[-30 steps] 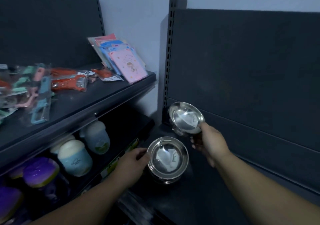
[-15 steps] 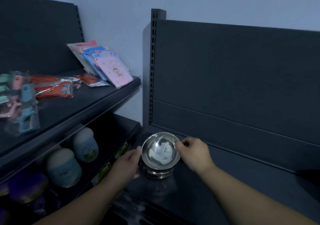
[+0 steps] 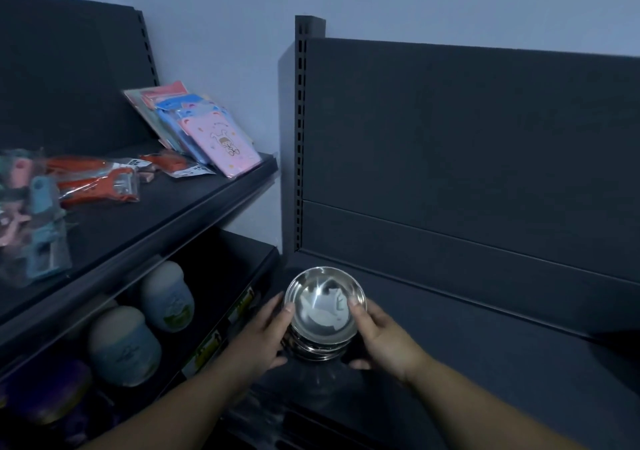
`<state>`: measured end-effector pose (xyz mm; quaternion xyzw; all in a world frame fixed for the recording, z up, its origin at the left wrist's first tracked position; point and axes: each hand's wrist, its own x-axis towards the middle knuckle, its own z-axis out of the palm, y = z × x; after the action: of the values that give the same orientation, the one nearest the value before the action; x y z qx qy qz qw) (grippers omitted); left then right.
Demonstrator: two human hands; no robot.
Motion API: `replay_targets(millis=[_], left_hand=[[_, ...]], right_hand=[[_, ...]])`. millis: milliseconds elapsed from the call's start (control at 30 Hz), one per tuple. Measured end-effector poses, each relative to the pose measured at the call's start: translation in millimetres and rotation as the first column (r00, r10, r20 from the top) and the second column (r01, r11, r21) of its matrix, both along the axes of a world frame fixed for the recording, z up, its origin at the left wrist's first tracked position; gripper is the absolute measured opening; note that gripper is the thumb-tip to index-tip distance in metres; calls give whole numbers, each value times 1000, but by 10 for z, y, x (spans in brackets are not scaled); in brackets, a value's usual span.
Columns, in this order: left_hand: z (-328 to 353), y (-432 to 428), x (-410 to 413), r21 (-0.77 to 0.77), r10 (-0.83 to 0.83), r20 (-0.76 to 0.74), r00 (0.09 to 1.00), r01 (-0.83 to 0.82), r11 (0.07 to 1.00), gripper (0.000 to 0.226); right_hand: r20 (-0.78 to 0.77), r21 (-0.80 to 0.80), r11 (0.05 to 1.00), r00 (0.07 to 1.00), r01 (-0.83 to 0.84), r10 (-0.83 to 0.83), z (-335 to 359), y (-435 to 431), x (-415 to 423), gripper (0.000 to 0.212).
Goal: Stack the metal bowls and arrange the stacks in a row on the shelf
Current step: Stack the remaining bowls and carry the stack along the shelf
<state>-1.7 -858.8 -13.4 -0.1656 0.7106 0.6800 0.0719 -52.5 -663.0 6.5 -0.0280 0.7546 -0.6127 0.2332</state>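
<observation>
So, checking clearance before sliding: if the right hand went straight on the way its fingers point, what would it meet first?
The stack of bowls, which the right hand holds; beyond that, depth is unclear.

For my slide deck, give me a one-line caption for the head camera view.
The left hand and right hand hold a stack of metal bowls at the left end of a dark shelf.
</observation>
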Motion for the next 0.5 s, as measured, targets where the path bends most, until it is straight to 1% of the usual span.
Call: replay_targets(millis=[100,167,267,300,433,500], left_hand=[[0,5,16,52,-23,-37,999,25,998,56],[-15,22,55,44,-61,-83,995,64,997,62],[-25,113,108,24,-98,-140,985,102,995,69],[-26,159,121,19,-108,-153,982,112,993,69],[-14,421,194,2,-172,-171,970,175,985,68],[-19,594,250,-9,-211,-163,964,212,977,67]], right_hand=[[3,-48,999,1000,12,-12,-35,-10,39,38],[-14,-58,997,999,44,-44,-77,1,85,45],[-86,-77,990,989,116,-122,-120,49,221,56],[-107,-86,986,982,144,-153,-126,77,281,55],[-123,-115,961,957,250,-264,-122,320,550,36],[-110,-123,940,938,317,-330,-129,507,708,38]])
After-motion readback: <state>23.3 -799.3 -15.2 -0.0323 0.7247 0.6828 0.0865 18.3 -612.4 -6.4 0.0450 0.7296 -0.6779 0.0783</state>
